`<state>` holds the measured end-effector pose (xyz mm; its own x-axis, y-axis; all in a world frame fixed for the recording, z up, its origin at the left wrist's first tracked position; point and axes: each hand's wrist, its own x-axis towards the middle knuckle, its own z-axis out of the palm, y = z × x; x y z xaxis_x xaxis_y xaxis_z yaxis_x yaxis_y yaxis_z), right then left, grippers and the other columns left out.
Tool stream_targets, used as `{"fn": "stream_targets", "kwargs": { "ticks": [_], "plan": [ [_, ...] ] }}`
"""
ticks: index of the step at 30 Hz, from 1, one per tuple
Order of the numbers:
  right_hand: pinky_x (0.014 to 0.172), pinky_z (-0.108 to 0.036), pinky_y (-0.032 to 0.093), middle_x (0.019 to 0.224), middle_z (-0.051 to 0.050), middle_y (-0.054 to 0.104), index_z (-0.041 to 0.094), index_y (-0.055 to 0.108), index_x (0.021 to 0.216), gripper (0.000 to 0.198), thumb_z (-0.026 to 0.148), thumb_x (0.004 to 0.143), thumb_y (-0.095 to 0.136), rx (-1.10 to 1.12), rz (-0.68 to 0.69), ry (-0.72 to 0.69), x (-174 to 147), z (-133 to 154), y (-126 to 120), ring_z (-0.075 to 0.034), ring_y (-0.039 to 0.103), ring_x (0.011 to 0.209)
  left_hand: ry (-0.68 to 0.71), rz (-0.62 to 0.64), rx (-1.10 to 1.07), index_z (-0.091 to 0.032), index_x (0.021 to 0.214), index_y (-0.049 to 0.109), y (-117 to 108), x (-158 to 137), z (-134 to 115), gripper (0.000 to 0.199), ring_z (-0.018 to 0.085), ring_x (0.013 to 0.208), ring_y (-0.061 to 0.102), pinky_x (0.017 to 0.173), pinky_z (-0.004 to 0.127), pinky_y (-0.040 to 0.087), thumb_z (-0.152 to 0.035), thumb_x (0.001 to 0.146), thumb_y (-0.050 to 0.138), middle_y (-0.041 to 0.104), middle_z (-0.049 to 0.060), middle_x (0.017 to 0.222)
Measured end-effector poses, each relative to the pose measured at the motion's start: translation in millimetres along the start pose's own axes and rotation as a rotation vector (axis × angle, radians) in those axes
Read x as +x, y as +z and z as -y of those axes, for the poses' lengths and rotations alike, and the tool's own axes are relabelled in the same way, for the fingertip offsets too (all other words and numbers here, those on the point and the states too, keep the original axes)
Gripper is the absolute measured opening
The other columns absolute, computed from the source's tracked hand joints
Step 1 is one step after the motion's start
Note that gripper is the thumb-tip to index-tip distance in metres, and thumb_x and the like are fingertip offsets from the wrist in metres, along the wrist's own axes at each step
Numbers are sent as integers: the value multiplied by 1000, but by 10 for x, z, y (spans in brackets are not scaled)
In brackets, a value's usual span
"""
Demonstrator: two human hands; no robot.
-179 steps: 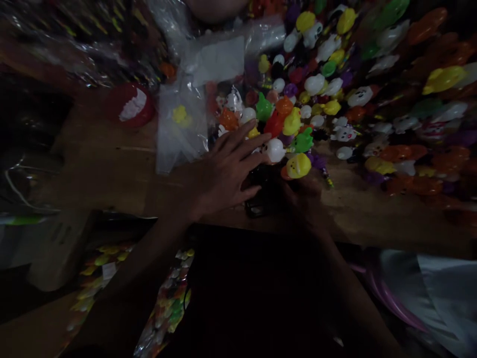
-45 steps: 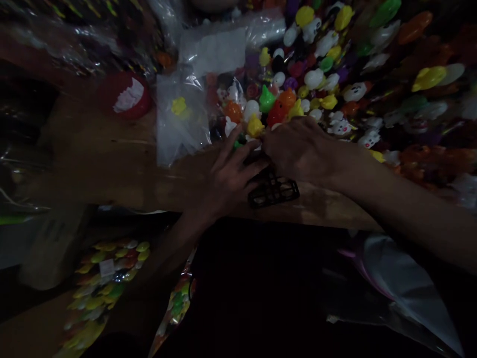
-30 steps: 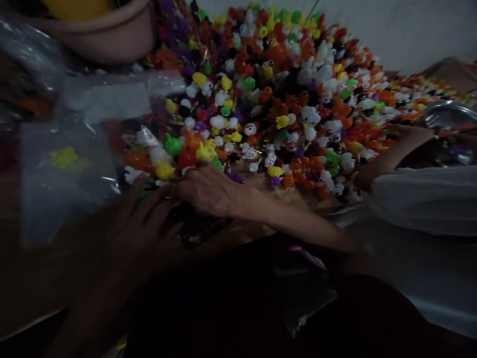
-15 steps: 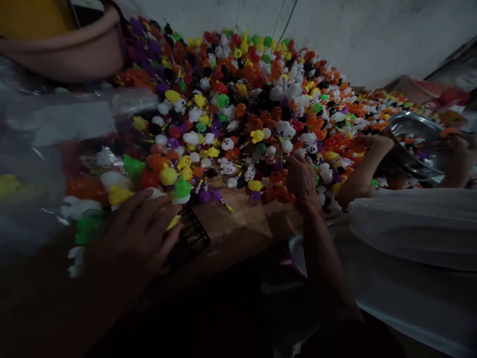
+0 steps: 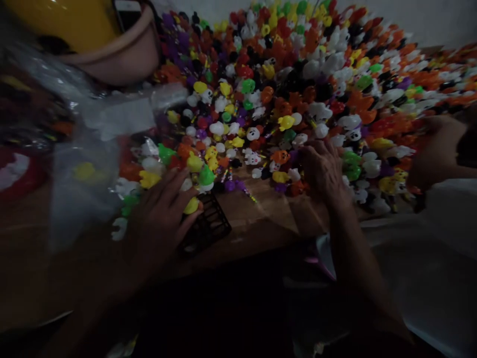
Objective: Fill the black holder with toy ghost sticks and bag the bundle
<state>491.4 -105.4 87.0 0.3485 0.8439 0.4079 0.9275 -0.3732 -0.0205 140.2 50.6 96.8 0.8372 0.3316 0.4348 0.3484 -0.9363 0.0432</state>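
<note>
My left hand lies over a row of toy figures at the near left of the pile, a yellow toy figure between its thumb and fingers. Beneath and beside it is a black slatted rack, and a green toy figure sits just past the fingers. My right hand reaches into the pile's front edge with bent fingers. Its fingertips are hidden among orange, white and purple figures, so what they grip cannot be seen. A purple figure with a bead-filled stick lies on the tabletop between the hands.
A large heap of coloured plastic figures rises at the back. A pink tub holding a yellow thing and a phone stands at the upper left. Clear plastic bags lie on the left. A co-worker's arm reaches in from the right.
The view has swung right-to-left and down, so the scene sits further right in it. The co-worker's metal bowl has left the picture. Both my hands stay near the same toys.
</note>
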Motion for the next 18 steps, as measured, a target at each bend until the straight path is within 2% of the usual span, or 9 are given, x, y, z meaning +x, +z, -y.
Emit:
{"fn": "stream_targets", "kwargs": {
  "ticks": [4, 8, 11, 14, 18],
  "plan": [
    [74, -36, 47, 89, -10, 68, 18, 68, 100, 23, 25, 92, 48, 278, 78, -81, -279, 551, -22, -25, 61, 84, -75, -7, -34, -17, 117, 65, -44, -56, 72, 24, 35, 139, 50, 110, 52, 49, -24, 94, 62, 57, 16, 143],
    [60, -32, 45, 86, -9, 69, 18, 71, 101, 24, 29, 90, 52, 584, 191, 4, -627, 1096, 213, -21, 62, 70, -83, 12, -53, -20, 118, 66, -45, -90, 195, 28, 34, 139, 50, 112, 53, 46, -25, 91, 67, 63, 12, 137],
    [59, -33, 44, 84, -9, 69, 19, 69, 98, 22, 30, 85, 55, 607, 216, 78, -779, 1332, 400, -23, 62, 68, -69, 72, -78, -19, 124, 64, -70, -91, 253, 37, 35, 142, 46, 116, 54, 42, -25, 88, 71, 60, 12, 142],
    [57, -31, 41, 78, -8, 67, 20, 64, 97, 19, 30, 83, 57, 549, 233, 165, -826, 1436, 452, -22, 61, 64, -58, 71, -135, -17, 129, 61, -128, -72, 230, 45, 33, 144, 44, 119, 52, 38, -32, 89, 72, 57, 12, 146],
    [53, -29, 34, 74, -6, 66, 20, 62, 97, 15, 29, 88, 53, 514, 277, 187, -800, 1547, 385, -20, 57, 58, -103, -33, -186, -20, 124, 63, -259, -21, 116, 28, 27, 141, 49, 117, 45, 42, -28, 97, 60, 62, 7, 140]
  ]
}}
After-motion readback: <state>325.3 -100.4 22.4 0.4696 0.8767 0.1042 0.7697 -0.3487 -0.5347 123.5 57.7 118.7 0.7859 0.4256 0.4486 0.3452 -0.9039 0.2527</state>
